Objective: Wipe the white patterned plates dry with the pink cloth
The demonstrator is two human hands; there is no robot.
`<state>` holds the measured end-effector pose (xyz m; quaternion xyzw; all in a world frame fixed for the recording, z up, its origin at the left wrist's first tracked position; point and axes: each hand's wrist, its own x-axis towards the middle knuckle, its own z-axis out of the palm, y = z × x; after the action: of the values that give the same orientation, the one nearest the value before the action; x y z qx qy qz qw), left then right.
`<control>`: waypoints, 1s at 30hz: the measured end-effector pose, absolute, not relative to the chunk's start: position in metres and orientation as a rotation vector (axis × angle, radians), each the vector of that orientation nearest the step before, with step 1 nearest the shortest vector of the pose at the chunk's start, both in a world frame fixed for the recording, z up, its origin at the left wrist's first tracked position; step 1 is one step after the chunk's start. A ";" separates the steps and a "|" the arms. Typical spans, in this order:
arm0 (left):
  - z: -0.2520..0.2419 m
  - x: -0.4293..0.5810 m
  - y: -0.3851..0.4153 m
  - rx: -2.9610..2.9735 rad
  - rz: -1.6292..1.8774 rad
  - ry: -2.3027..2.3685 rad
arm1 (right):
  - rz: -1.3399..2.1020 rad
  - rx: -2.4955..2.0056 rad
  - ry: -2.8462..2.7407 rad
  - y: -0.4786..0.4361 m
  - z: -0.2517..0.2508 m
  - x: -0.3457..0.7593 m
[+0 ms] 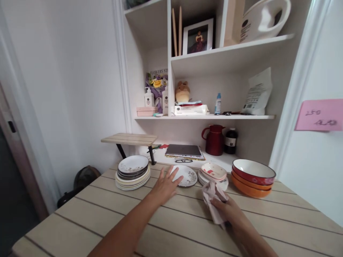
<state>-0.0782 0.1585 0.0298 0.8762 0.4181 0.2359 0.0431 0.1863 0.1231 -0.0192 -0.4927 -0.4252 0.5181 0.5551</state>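
My left hand [166,185] reaches forward with fingers stretched out, its fingertips on the near rim of a white flowered plate [189,176] lying alone on the wooden table [107,207]. My right hand [227,210] rests on the table and grips a crumpled pinkish cloth [211,196]. Just beyond the cloth stands a small stack of white dishes [214,173] with red marks.
A tall stack of plates [132,173] stands at the left. Stacked red and orange bowls [252,176] sit at the right. Behind are a small wooden riser [130,139], glasses [183,161], a tablet [183,150], a red jug [213,140] and wall shelves.
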 end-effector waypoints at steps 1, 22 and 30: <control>0.035 -0.088 0.152 2.778 0.710 1.219 | 1.220 -1.162 -1.003 0.122 -0.018 0.185; 0.077 -0.221 0.146 2.526 0.367 2.107 | 1.195 -1.179 -1.148 0.115 -0.016 0.178; 0.080 -0.227 0.135 2.527 0.547 2.042 | 1.165 -1.222 -1.196 0.114 -0.011 0.177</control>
<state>-0.2271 0.1351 0.0796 0.7648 0.6180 0.1654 -0.0764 0.1769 0.1140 -0.0113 -0.5078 -0.4967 0.4839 0.5111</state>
